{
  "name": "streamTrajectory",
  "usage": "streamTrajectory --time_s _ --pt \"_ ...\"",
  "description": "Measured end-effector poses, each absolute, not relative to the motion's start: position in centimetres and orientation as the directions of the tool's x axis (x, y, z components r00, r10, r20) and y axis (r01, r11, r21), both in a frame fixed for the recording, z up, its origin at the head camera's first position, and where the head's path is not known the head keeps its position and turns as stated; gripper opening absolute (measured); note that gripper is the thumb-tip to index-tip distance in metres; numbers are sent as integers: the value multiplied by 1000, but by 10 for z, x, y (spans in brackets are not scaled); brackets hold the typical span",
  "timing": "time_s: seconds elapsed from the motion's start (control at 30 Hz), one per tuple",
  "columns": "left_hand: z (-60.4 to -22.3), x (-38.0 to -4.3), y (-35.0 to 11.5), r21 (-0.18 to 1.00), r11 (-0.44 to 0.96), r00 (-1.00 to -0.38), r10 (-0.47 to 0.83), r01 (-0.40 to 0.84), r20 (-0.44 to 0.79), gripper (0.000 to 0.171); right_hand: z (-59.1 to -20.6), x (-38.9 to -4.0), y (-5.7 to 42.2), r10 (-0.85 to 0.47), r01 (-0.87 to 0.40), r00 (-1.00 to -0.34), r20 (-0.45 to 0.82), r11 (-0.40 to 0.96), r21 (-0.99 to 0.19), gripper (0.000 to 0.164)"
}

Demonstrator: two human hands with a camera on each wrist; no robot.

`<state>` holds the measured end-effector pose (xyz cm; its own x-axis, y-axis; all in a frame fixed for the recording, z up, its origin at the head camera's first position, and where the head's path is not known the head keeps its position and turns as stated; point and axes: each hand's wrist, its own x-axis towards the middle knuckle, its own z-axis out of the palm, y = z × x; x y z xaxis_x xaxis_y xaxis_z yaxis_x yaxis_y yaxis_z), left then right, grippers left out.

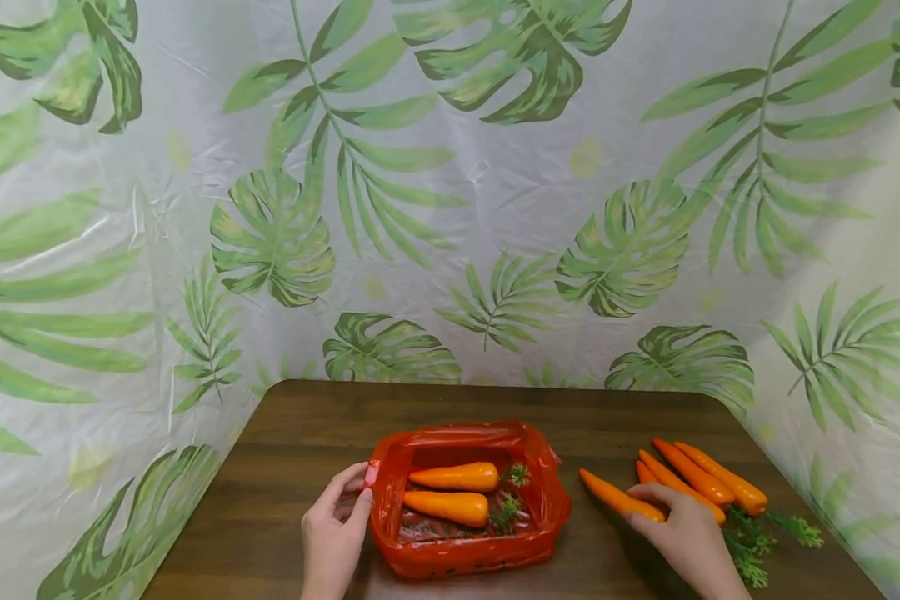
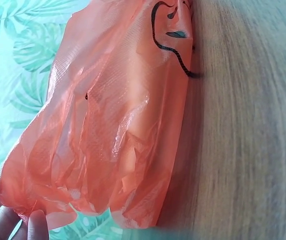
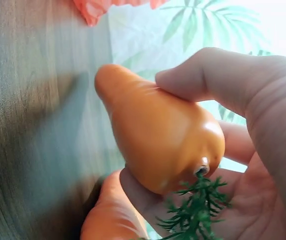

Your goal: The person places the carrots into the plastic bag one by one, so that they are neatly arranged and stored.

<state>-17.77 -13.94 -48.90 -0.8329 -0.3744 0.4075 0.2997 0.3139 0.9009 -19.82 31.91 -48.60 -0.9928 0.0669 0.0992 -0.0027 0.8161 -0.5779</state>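
Note:
A red plastic bag (image 1: 420,560) lies on the table with its mouth spread wide. Inside it are two carrots, an upper one (image 1: 457,477) and a lower one (image 1: 450,507), with green tops to the right. My left hand (image 1: 336,527) pinches the bag's left rim between thumb and fingers; the left wrist view shows the crinkled bag side (image 2: 118,115). To the right of the bag, my right hand (image 1: 682,533) grips another carrot (image 3: 153,130) near its thick end, its tip pointing toward the bag. Part of its green top hangs below in the right wrist view.
Several more carrots (image 1: 701,473) lie in a bunch at the right of the table, close beside my right hand, their green tops (image 1: 753,542) toward the near right. The brown wooden table (image 1: 285,442) meets a leaf-patterned sheet (image 1: 495,208) behind and at both sides.

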Motion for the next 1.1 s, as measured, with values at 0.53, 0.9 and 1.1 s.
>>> streamTrajectory --time_s 0.53,0.9,1.1 --pt "-500 -187 -142 889 282 -830 -338 360 443 34 -468 -197 311 80 -8 -988 134 831 -556 39" --pt "-502 -184 -143 892 299 -835 -342 338 431 34 -462 -196 304 84 6 -991 109 820 -573 38" --pt "-501 -183 -143 897 302 -842 -342 322 418 33 -455 -197 300 85 14 -992 94 814 -581 39"
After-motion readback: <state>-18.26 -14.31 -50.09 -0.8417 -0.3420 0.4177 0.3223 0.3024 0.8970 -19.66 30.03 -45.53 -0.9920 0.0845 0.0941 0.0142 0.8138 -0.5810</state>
